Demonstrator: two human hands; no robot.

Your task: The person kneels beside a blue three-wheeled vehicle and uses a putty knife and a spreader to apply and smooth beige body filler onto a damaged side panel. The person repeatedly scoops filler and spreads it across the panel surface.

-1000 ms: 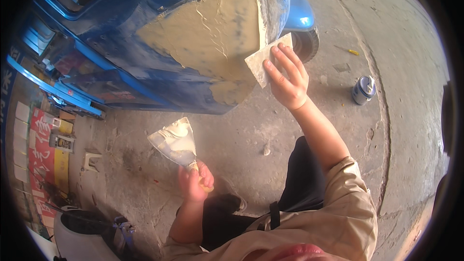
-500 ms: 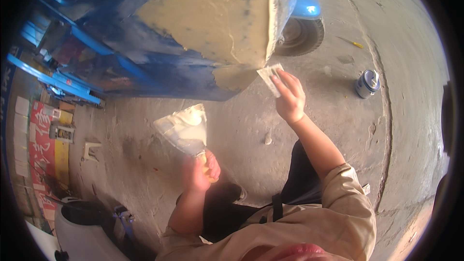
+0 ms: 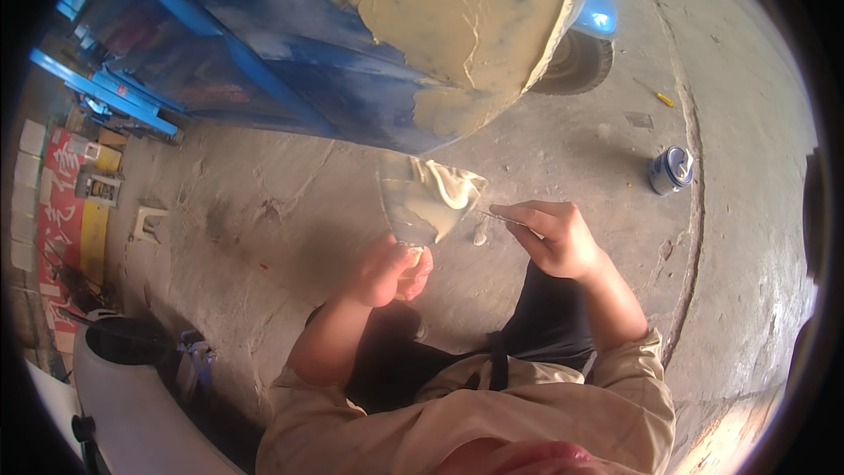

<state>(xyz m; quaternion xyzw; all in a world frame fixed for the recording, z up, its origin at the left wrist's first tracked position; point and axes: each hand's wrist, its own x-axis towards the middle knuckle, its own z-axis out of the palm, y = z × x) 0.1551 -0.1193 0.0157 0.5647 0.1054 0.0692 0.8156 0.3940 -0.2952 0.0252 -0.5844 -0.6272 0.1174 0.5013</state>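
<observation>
My left hand grips the short handle of a wide putty knife, whose blade carries a thick heap of cream putty. Just right of that blade, my right hand pinches a thin, flat spreader, seen nearly edge-on with its tip near the putty knife. Above both hands is a blue vehicle panel, largely coated at its right part with smooth and ridged beige filler reaching along the curved edge.
A wheel shows behind the panel. A tin and yellow-handled tool lie on the concrete floor to the right. Left are a small white stool, red signboards and a white rounded body part.
My right hand has dropped from the filler edge with the spreader, turning it edge-on beside the putty knife. My left hand has raised the knife and moved it right.
</observation>
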